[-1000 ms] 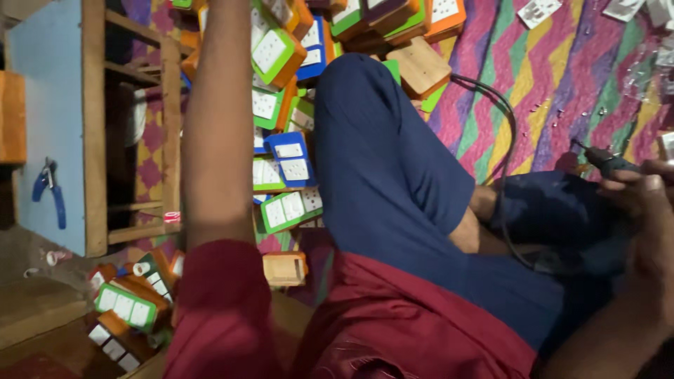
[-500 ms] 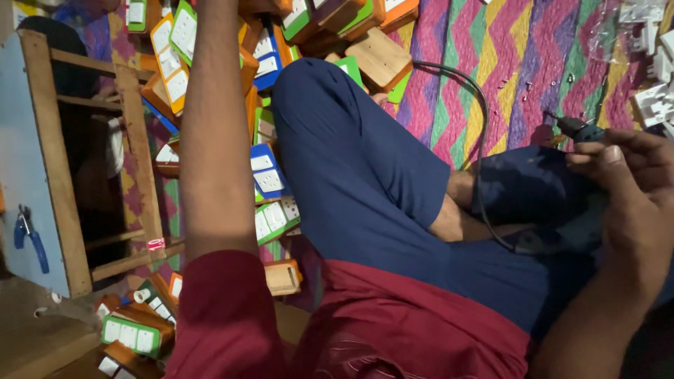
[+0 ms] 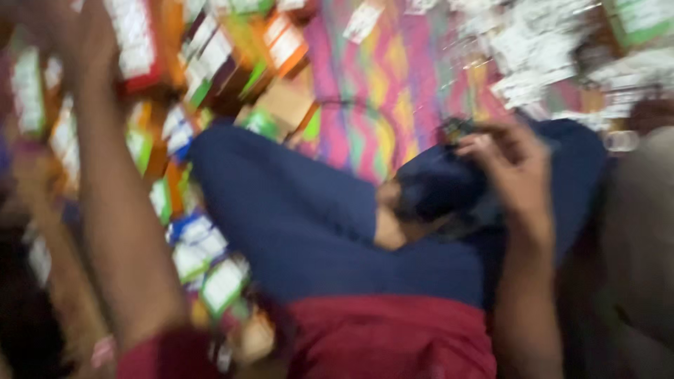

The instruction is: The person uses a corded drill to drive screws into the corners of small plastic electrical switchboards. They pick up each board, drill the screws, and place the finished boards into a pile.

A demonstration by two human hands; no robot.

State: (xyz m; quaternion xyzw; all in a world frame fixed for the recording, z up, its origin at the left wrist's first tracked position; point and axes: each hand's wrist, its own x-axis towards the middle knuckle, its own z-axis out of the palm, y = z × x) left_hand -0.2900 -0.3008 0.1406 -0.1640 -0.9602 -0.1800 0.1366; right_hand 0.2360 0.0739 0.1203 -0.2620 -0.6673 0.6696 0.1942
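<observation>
The view is heavily blurred by motion; fine detail cannot be read.

Item in hand: a small dark object [image 3: 456, 130], apparently black with a faint green trace, sits at the fingertips of the right hand [image 3: 516, 175]. Its shape and material cannot be determined. It lies above the person's dark blue trouser knee [image 3: 449, 186], just at the edge of the pink, green and yellow zigzag-patterned cloth [image 3: 379, 91] that covers the floor.

Right hand: fingers curled inward and close together, the tips meeting the small dark object in what looks like a pinch. The hand is mostly closed. The forearm runs down toward the lower edge of the view.

Left hand [image 3: 84, 38]: raised toward the upper left corner, reaching into a pile of small cardboard boxes with green, orange and blue edges and white labels [image 3: 210, 63]. It is touching or just beside the boxes; how far the fingers are spread, and whether any box is grasped, cannot be told.

Surroundings: more boxes of the same kind lie along the left side of the crossed legs. Scattered white paper slips [image 3: 533, 49] lie on the cloth toward the upper right. A dark red shirt [image 3: 386, 344] fills the lower centre.
</observation>
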